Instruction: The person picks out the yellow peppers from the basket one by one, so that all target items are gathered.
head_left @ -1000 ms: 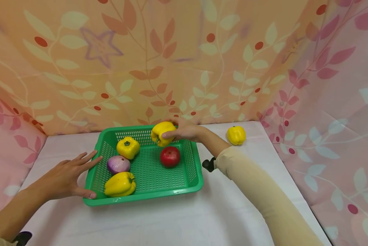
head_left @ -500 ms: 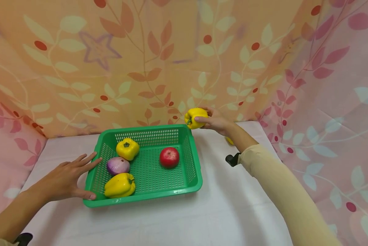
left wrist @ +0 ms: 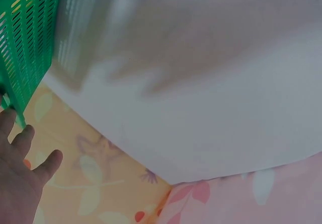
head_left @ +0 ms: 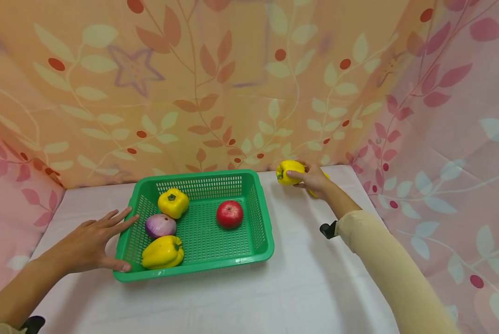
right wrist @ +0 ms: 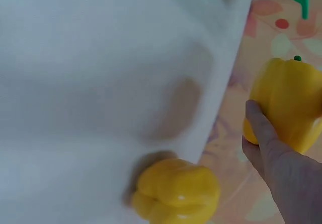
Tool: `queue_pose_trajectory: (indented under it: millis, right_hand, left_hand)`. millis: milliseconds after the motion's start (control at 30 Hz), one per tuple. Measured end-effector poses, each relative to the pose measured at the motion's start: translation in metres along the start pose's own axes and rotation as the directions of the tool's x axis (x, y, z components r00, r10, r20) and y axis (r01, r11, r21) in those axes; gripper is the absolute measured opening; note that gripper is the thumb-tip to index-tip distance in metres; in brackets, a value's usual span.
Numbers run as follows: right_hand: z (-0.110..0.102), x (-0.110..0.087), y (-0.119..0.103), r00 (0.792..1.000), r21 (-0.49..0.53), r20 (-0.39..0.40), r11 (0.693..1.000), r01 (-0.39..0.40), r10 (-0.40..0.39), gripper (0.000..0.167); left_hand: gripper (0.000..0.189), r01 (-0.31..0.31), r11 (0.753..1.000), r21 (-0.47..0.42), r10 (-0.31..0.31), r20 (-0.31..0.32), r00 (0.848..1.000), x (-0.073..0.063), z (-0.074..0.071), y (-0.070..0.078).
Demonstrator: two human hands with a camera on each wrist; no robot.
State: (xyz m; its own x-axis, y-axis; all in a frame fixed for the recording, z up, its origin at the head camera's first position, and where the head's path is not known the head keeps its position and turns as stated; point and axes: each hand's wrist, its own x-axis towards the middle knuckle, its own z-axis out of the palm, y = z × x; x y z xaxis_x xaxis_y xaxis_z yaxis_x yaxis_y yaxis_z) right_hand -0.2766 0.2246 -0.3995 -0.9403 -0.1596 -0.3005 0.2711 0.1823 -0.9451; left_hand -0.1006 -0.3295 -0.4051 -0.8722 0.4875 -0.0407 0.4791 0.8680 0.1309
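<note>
My right hand (head_left: pixel 317 181) grips a yellow bell pepper (head_left: pixel 289 172) beyond the right end of a green plastic basket (head_left: pixel 199 267). In the right wrist view its thumb lies along the pepper's side, and the short green stem shows on top. Another yellow bell pepper (right wrist: pixel 177 191) lies on the table close by, mostly hidden behind the right hand in the head view. My left hand (head_left: pixel 86 243) is spread at the basket's left end, fingertips and thumb at the rim. Inside the basket are two yellow bell peppers (head_left: pixel 163 252), a purple onion (head_left: pixel 160 226) and a red round fruit (head_left: pixel 230 214).
A white cloth covers the table (head_left: pixel 182 301). Its back edge meets an orange floral curtain (head_left: pixel 241 106), with a pink floral curtain (head_left: pixel 462 153) along the right side. The basket's perforated wall (left wrist: pixel 27 43) shows in the left wrist view.
My right hand has carried the yellow bell pepper up out of the basket, over its right rim, then lower beside the other pepper. The left hand and basket have stayed put.
</note>
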Motion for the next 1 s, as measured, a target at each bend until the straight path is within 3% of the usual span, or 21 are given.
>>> queue_pose_trajectory:
  millis: [300,633,900,1000]
  right_hand:
    - [-0.004,0.003,0.034,0.993,-0.032,-0.067,0.994,-0.101,0.098,0.080]
    - [-0.006,0.002,0.050,0.985,-0.046,-0.105,0.988,-0.145,0.140,0.078]
    - [0.001,0.005,0.060,0.983,0.142,-0.086,0.978,-0.151,0.164,0.079]
    - [0.005,0.007,0.060,0.984,0.150,-0.079,0.977,-0.149,0.162,0.080]
  left_hand:
    - [0.117,0.012,1.000,-0.009,-0.012,0.019,1.000,0.001,0.002,0.000]
    - [0.116,0.005,1.000,-0.011,-0.005,0.007,1.000,0.001,0.004,0.000]
    - [0.116,-0.006,1.000,0.003,0.006,0.004,1.000,0.001,0.002,0.000]
    - [0.116,0.002,1.000,0.004,-0.002,0.008,1.000,0.000,0.001,0.000]
